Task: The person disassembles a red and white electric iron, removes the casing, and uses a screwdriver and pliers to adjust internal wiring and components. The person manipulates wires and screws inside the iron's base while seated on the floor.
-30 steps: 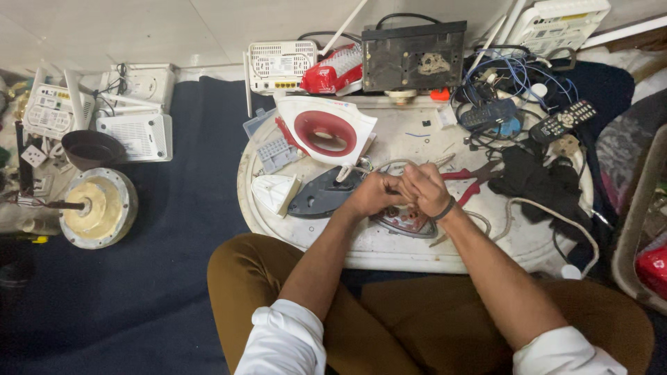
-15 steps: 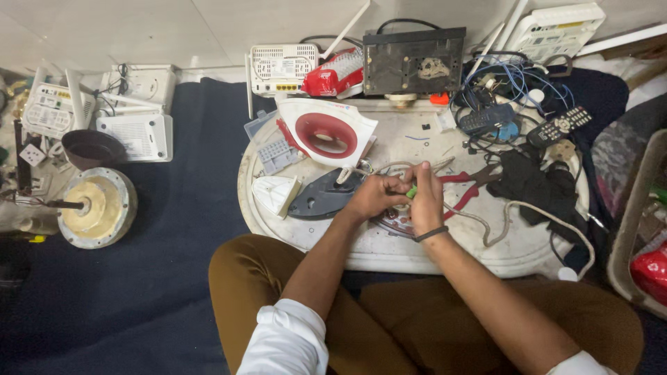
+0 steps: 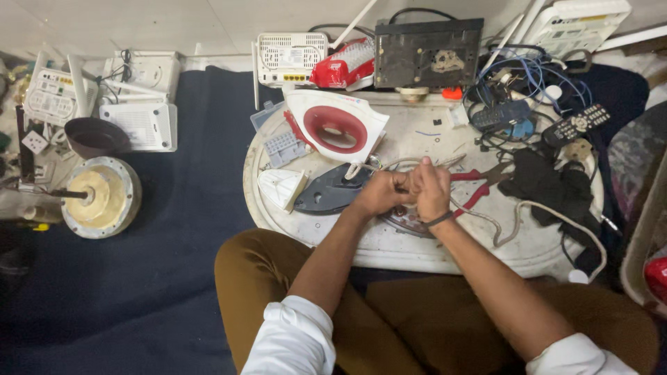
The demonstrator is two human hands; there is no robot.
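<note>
Grey-white cord (image 3: 486,219) runs in from the right side of the round white tabletop (image 3: 417,253) and ends between the two hands, which are pressed together just above a dark metal iron soleplate (image 3: 330,193). The left hand (image 3: 381,192) is curled in a fist on the cord's end; the right hand (image 3: 431,186), a dark band at its wrist, closes against it from the other side, fingers folded over the same spot. What exactly sits between the fingers is hidden. Beyond the soleplate lies the white and red iron shell (image 3: 338,128). Just right of the soleplate and hands, red-handled pliers (image 3: 479,184) rest on the tabletop, touching nothing held. Farther right of the soleplate, a black remote (image 3: 575,125) lies among tangled wires.
</note>
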